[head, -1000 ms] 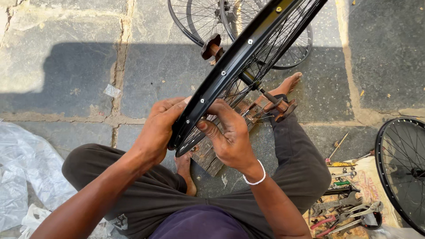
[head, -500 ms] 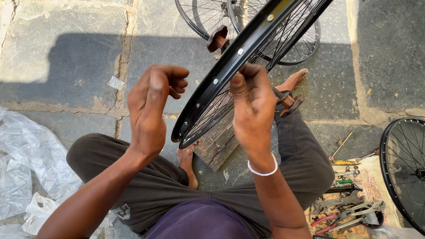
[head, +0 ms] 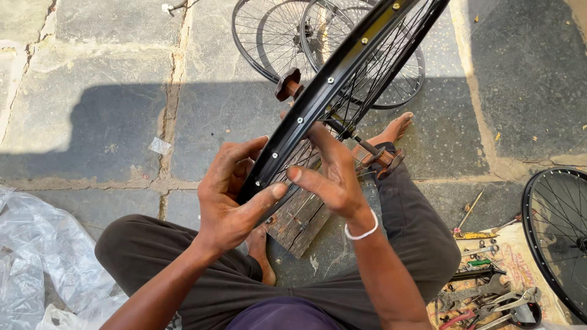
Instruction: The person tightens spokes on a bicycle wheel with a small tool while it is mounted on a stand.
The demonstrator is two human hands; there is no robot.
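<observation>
Cradling the black bicycle rim [head: 324, 91], the left hand [head: 229, 198] wraps it in a loose grip; the right hand [head: 327, 177], fingers spread, should steady the spokes [head: 373, 79].

Hard sunlight pours over the stone floor [head: 92, 36], bright at the top. A broad dark shadow [head: 116, 131] lies across the middle. Glare flashes off the plastic sheet [head: 36, 256] at lower left. Focus is crisp throughout, with the edges slightly stretched.
</observation>
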